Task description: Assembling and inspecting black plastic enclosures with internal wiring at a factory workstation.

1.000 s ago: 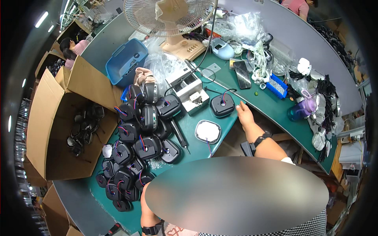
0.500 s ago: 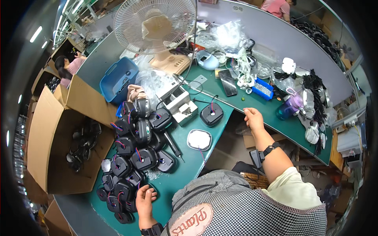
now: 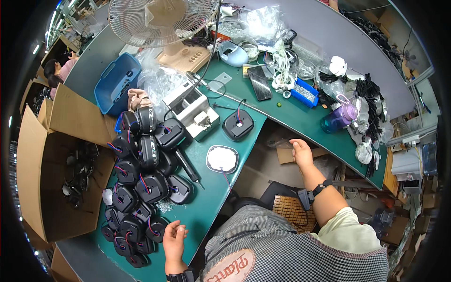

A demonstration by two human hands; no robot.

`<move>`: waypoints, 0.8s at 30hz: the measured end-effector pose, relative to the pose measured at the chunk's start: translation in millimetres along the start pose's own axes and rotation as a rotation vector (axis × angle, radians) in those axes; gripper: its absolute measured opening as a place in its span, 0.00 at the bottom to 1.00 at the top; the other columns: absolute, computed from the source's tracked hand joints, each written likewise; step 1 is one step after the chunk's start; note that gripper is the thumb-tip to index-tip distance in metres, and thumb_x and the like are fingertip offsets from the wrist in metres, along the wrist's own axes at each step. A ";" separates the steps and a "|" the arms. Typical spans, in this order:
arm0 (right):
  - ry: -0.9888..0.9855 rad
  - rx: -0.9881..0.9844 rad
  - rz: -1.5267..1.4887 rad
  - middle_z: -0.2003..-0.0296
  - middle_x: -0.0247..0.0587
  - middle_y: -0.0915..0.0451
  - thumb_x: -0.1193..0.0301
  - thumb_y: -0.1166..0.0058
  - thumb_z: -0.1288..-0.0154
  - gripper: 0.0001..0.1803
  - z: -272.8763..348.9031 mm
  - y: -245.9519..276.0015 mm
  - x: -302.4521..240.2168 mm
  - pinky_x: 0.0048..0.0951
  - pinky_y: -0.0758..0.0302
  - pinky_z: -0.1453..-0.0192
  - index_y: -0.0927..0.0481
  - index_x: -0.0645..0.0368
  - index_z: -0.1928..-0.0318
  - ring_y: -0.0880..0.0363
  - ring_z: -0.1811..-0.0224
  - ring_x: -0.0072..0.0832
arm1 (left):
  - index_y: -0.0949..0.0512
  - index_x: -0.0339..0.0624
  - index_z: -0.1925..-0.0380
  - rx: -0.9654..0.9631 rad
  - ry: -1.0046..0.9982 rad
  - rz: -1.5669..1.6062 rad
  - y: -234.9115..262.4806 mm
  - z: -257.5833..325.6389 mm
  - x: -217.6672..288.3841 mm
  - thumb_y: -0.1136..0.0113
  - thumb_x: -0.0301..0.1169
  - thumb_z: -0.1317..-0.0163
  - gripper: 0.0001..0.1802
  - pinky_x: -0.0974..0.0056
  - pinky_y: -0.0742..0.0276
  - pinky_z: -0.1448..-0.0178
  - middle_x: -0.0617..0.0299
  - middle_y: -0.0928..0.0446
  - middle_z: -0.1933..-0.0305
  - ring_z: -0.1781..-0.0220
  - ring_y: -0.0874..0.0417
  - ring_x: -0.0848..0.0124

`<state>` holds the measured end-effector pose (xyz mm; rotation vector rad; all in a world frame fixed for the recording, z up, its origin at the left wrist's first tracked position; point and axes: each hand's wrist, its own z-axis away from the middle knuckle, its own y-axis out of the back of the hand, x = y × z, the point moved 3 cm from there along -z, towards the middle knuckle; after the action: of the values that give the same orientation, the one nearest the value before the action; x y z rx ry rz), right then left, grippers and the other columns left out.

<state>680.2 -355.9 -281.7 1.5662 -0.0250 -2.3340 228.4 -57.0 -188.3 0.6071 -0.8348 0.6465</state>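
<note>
My left hand (image 3: 175,241), loosely curled with nothing in it, hovers by the table's near edge. Just left of it lies a round black housing (image 3: 157,230), at the rim of a heap of such black housings (image 3: 125,198) with red and blue wires. Over the gap between the two tables is my right hand (image 3: 302,154), fingers half bent and holding nothing. Between my hands, a white-faced round piece with a dark rim (image 3: 222,159) lies on the green table, its wire hanging over the edge. Another black housing (image 3: 237,126) sits farther back. A black pen-shaped electric screwdriver (image 3: 187,166) lies beside the heap.
At left stands an open cardboard box (image 3: 35,174) with dark parts inside. A blue basket (image 3: 106,96), a beige fan (image 3: 185,57) and a grey device (image 3: 196,114) stand behind. A phone (image 3: 259,83), a blue screw tray (image 3: 304,94) and a purple bottle (image 3: 339,117) are on the right table.
The view has turned, so the tables and their things sit farther left. My left hand has come away from the black housing at the heap's edge. My right hand still hovers over the gap.
</note>
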 end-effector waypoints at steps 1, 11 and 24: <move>-0.001 0.002 0.003 0.81 0.27 0.30 0.67 0.55 0.25 0.11 -0.4 1.2 -0.4 0.20 0.39 0.82 0.22 0.57 0.52 0.36 0.84 0.15 | 0.27 0.37 0.47 -0.003 0.002 0.001 1.6 1.3 -3.5 0.42 0.33 0.32 0.17 0.69 0.22 0.57 0.59 0.20 0.57 0.60 0.18 0.71; 0.421 0.254 -0.180 0.72 0.30 0.25 0.65 0.43 0.32 0.17 -30.0 72.2 -143.8 0.20 0.35 0.79 0.23 0.61 0.48 0.31 0.81 0.17 | 0.34 0.38 0.38 0.166 -0.201 0.263 70.8 21.5 29.2 0.50 0.30 0.29 0.21 0.68 0.22 0.58 0.53 0.23 0.50 0.59 0.19 0.67; 1.117 0.180 -0.718 0.65 0.30 0.20 0.64 0.37 0.35 0.16 48.7 131.1 -431.1 0.15 0.26 0.65 0.22 0.55 0.50 0.24 0.72 0.15 | 0.51 0.48 0.26 0.588 -1.013 0.421 191.1 144.6 125.0 0.47 0.53 0.32 0.42 0.50 0.47 0.27 0.47 0.46 0.26 0.24 0.43 0.54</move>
<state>817.6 -367.7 150.0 3.1148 0.6892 -1.4718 86.0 0.0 34.3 1.3627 -1.7689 0.9913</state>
